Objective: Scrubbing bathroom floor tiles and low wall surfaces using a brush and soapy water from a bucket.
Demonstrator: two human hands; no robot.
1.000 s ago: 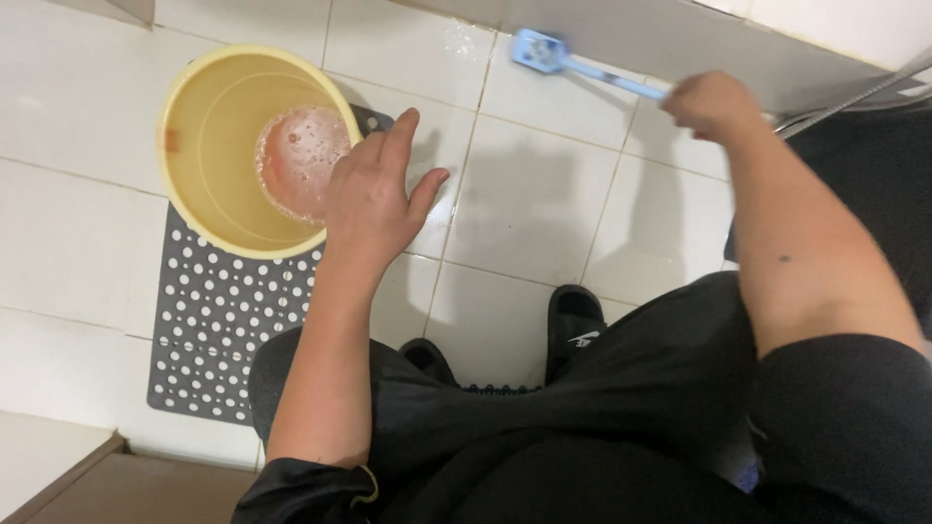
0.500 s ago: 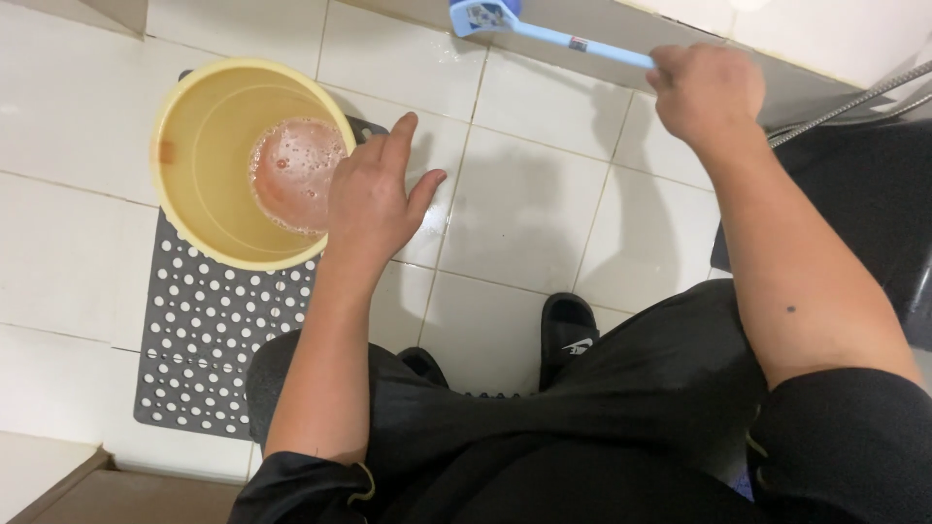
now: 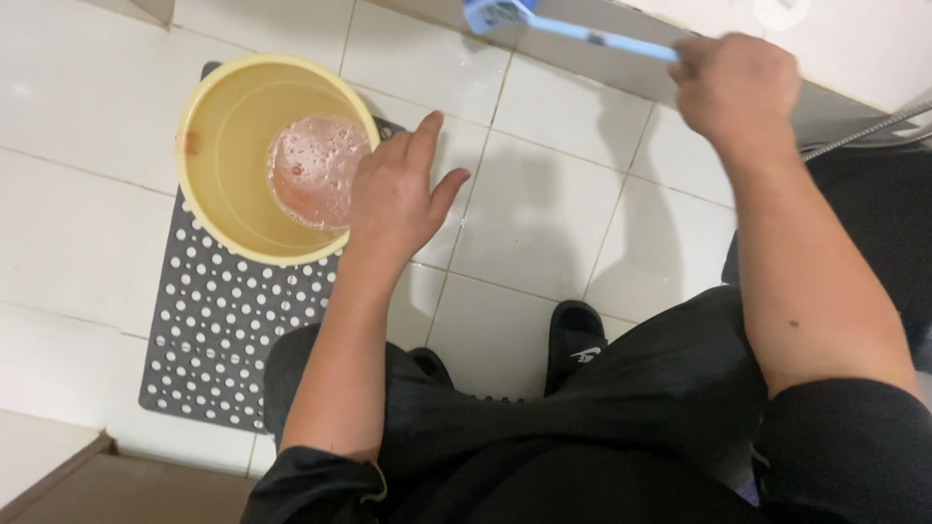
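Your left hand [image 3: 393,199] hovers flat over the 3 o'clock edge of the yellow bucket [image 3: 228,160], its fingers [image 3: 425,131] spread apart and holding nothing, the palm partly covering the rim there. The bucket stands on a grey perforated mat [image 3: 218,330] on the white tiled floor [image 3: 539,218], toward 10 o'clock from your knees, and holds a shallow pool of pinkish, foamy water [image 3: 316,170] at its bottom.

Your right hand [image 3: 733,92] is up at 1 o'clock, its fingers clamped together around the handle of a light blue brush [image 3: 544,21]. The brush head lies at 12 o'clock, at the top edge of the view where the floor meets a grey ledge [image 3: 631,58], well apart from the bucket.

Below your hands, your black trousers [image 3: 621,408] fill the 6 o'clock area, and a black slipper [image 3: 575,340] shows on the tiles between your arms.
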